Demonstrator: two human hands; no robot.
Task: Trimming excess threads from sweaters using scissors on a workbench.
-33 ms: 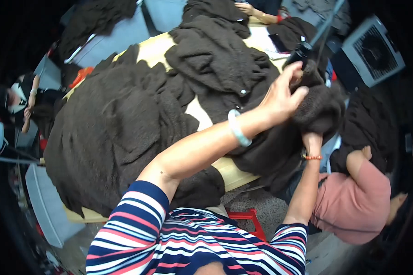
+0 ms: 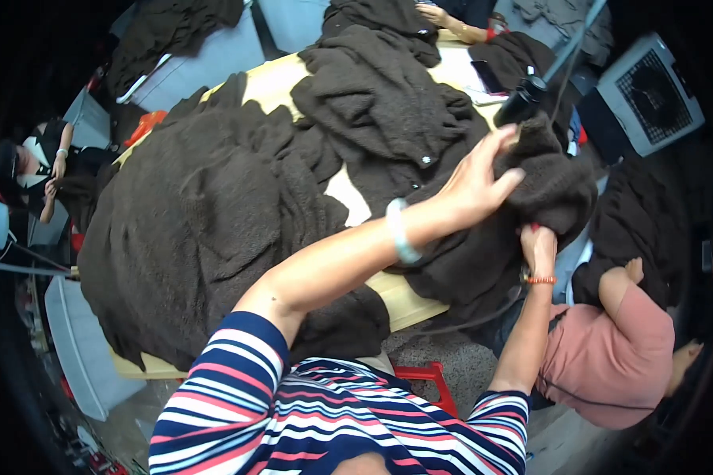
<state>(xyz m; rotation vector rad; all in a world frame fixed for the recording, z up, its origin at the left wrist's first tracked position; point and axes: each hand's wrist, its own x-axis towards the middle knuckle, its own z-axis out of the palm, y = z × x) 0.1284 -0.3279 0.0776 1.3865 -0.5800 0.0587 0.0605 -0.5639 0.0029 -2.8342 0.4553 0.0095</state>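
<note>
The person is handling a dark brown fleece garment (image 2: 547,186) at about two o'clock in the head view, where it is bunching up over the far right corner of the yellowish work table (image 2: 408,297). Judging by how things lie, the work is looking only partly done: this piece is still crumpled in the hands, a large heap of brown fleece (image 2: 206,222) is covering the table's left half toward nine o'clock, and another fleece pile with pale buttons (image 2: 388,95) is lying toward twelve o'clock.

The left hand (image 2: 475,182) is reaching across the body with fingers spread wide, the palm pressing flat on top of the garment; a pale bangle (image 2: 400,229) is sitting on that wrist. The right hand (image 2: 537,247) is coming up from below at about four o'clock, closed in a pinch on the garment's lower edge, a beaded bracelet at its wrist.

A person in a pink top (image 2: 610,356) is sitting just beyond the right arm, and a co-worker's hand (image 2: 444,20) is resting near the table's far edge.
</note>
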